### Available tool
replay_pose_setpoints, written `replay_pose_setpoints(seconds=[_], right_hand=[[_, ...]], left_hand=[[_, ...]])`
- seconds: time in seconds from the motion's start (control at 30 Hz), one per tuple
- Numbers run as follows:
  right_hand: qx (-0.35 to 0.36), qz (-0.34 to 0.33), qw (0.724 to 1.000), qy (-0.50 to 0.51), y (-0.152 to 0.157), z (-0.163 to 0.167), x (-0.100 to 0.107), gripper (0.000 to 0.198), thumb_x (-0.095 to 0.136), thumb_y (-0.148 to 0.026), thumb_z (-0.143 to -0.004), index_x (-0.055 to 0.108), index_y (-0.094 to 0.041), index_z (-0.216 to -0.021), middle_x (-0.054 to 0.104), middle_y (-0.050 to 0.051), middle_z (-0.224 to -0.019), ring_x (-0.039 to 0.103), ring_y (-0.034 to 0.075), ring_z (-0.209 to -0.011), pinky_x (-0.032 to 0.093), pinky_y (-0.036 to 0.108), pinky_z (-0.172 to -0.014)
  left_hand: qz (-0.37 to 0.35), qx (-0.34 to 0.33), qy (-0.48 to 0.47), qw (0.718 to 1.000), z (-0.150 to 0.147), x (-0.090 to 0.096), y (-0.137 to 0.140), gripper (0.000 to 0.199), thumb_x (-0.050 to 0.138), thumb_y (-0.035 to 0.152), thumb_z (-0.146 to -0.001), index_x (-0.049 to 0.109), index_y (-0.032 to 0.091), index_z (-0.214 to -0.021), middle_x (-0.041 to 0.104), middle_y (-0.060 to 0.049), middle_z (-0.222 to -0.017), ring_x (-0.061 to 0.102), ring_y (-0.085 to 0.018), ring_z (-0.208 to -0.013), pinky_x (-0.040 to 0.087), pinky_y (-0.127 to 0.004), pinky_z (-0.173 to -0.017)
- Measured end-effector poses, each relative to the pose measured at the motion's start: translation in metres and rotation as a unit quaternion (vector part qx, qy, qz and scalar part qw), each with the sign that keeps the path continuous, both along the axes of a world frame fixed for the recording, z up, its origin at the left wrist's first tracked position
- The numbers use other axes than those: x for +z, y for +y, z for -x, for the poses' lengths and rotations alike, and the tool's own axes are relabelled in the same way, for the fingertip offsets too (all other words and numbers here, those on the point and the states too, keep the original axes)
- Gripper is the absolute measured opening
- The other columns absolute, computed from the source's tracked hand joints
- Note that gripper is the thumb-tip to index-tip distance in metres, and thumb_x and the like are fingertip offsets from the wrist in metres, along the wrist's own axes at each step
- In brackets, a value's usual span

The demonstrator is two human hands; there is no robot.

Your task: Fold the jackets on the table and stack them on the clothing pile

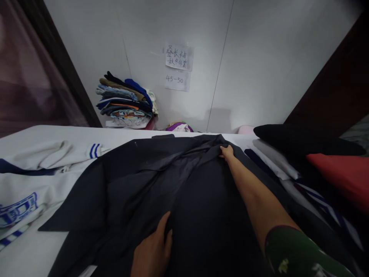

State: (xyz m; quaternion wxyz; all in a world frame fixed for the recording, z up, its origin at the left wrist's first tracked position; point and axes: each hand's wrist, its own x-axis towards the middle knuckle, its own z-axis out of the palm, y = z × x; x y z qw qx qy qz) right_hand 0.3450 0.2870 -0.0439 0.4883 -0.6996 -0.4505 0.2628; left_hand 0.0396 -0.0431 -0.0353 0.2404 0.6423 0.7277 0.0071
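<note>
A large dark jacket lies spread over the white table, its front opening and creased lining running diagonally from the far end toward me. At the far end, my right hand pinches the edge of the jacket near the top. Closer to me, my left hand is closed on the same front edge lower down, thumb and forefinger showing; its other fingers are hidden. One dark sleeve or panel sticks out to the left with a pointed corner. A small whitish patch shows at the bottom of the jacket.
White garments with blue stripes lie at left on the white table. Folded clothes are stacked at the back. On the right, a pile holds black, grey and red garments. Paper signs hang on the wall.
</note>
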Motion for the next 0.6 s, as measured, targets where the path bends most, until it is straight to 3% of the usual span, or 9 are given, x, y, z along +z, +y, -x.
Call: replay_pose_setpoints(seconds=[0.07, 0.13, 0.23, 0.3, 0.37, 0.43, 0.6], right_hand=[[-0.009, 0.012, 0.999, -0.032, -0.010, 0.002, 0.008, 0.057, 0.059, -0.033, -0.085, 0.038, -0.014, -0.135, 0.045, 0.016, -0.135, 0.048, 0.029, -0.118, 0.045, 0.048, -0.093], [-0.003, -0.006, 0.994, -0.111, -0.024, 0.008, 0.014, 0.071, 0.059, -0.032, -0.083, 0.026, -0.014, -0.143, 0.025, 0.017, -0.150, 0.026, 0.032, -0.135, 0.032, 0.048, -0.106], [0.063, -0.025, 0.941, -0.332, -0.046, 0.025, 0.011, 0.067, 0.046, -0.034, -0.088, 0.019, -0.014, -0.146, 0.004, 0.011, -0.156, -0.002, 0.027, -0.142, 0.011, 0.046, -0.113], [0.141, 0.048, 0.884, -0.443, -0.054, 0.038, 0.002, 0.061, 0.034, -0.039, -0.092, 0.020, -0.014, -0.146, 0.006, 0.011, -0.156, -0.002, 0.025, -0.143, 0.007, 0.046, -0.113], [0.196, 0.139, 0.853, -0.464, -0.056, 0.048, -0.007, 0.060, 0.026, -0.045, -0.093, 0.024, -0.015, -0.145, 0.013, 0.011, -0.155, 0.005, 0.024, -0.143, 0.008, 0.045, -0.112], [0.212, 0.181, 0.843, -0.460, -0.054, 0.052, -0.012, 0.063, 0.024, -0.050, -0.093, 0.027, -0.014, -0.145, 0.018, 0.013, -0.154, 0.011, 0.025, -0.142, 0.011, 0.045, -0.112], [0.208, 0.184, 0.844, -0.460, -0.055, 0.053, -0.003, 0.065, 0.025, -0.053, -0.092, 0.030, -0.014, -0.143, 0.024, 0.017, -0.151, 0.018, 0.029, -0.140, 0.018, 0.049, -0.108]], left_hand=[[-0.005, 0.005, 0.009, 1.000, 0.001, 0.001, 0.000, 0.052, 0.027, 0.034, -0.093, 0.029, 0.023, -0.144, 0.072, -0.003, -0.091, 0.067, -0.019, -0.081, 0.044, -0.030, -0.071], [-0.010, 0.003, 0.018, 1.000, 0.002, 0.000, -0.001, 0.050, 0.028, 0.034, -0.093, 0.034, 0.024, -0.142, 0.072, -0.001, -0.090, 0.067, -0.018, -0.081, 0.044, -0.029, -0.070], [-0.022, -0.006, 0.025, 0.999, 0.003, 0.000, -0.001, 0.048, 0.028, 0.034, -0.093, 0.038, 0.024, -0.139, 0.072, -0.001, -0.091, 0.067, -0.018, -0.082, 0.044, -0.028, -0.071], [-0.021, -0.010, 0.028, 0.999, 0.003, 0.000, 0.000, 0.048, 0.028, 0.033, -0.093, 0.039, 0.023, -0.138, 0.072, -0.002, -0.092, 0.067, -0.018, -0.083, 0.045, -0.029, -0.072], [-0.014, -0.013, 0.032, 0.999, 0.002, 0.002, 0.001, 0.047, 0.028, 0.033, -0.093, 0.040, 0.023, -0.138, 0.071, -0.003, -0.095, 0.067, -0.019, -0.084, 0.046, -0.030, -0.074], [-0.015, -0.019, 0.034, 0.999, 0.000, 0.004, 0.001, 0.047, 0.029, 0.032, -0.093, 0.042, 0.023, -0.136, 0.071, -0.004, -0.100, 0.067, -0.021, -0.088, 0.046, -0.032, -0.076], [-0.053, -0.025, 0.019, 0.998, -0.002, 0.010, -0.002, 0.045, 0.031, 0.029, -0.091, 0.047, 0.019, -0.133, 0.071, -0.007, -0.101, 0.066, -0.023, -0.090, 0.046, -0.034, -0.076]])
